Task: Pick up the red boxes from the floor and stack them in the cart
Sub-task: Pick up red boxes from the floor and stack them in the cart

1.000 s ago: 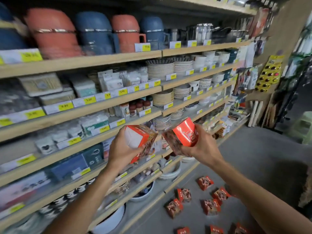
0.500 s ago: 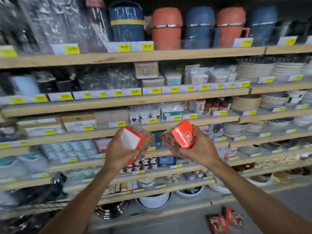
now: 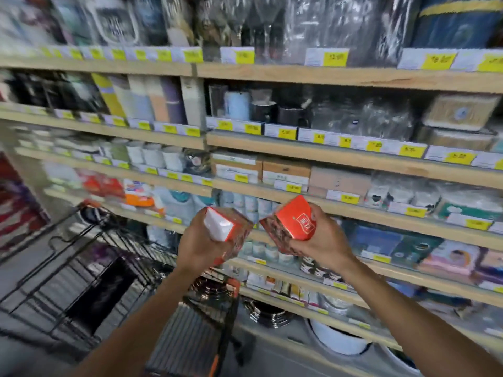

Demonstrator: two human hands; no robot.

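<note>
Bright, even light; motion blur throughout, wide-angle bending at edges.

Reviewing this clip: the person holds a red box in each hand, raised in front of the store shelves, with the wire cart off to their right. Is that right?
One detail is wrong: the head view shows the wire cart at the lower left, not the right. The rest holds: the left hand grips one red box, the right hand grips another red box, both raised before the shelves.
</note>
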